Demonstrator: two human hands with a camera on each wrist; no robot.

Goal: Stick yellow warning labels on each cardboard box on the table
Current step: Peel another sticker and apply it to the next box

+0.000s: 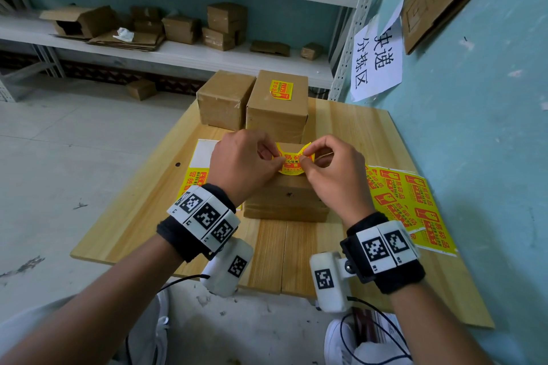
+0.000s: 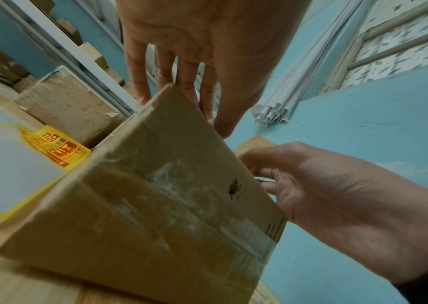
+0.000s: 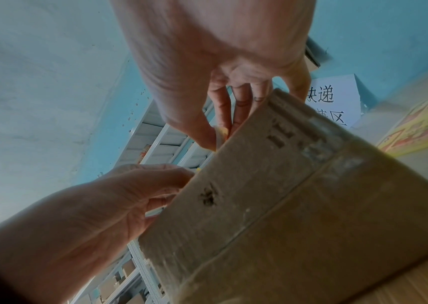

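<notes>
Now yellow label (image 1: 292, 160) pinched between both hands.

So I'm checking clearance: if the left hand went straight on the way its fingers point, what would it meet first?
Probably the right hand, facing it across the yellow label that both pinch above the near box; depth is hard to judge.

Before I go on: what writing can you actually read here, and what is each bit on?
"快递 分拣区": handwritten on the white paper sign on the blue wall.
"易碎品": on the yellow label sheets at the table's right.
"易碎", partly covered: on the yellow label both hands pinch.
Label on the far right box: too small.
Smaller print on all labels: blurred.
</notes>
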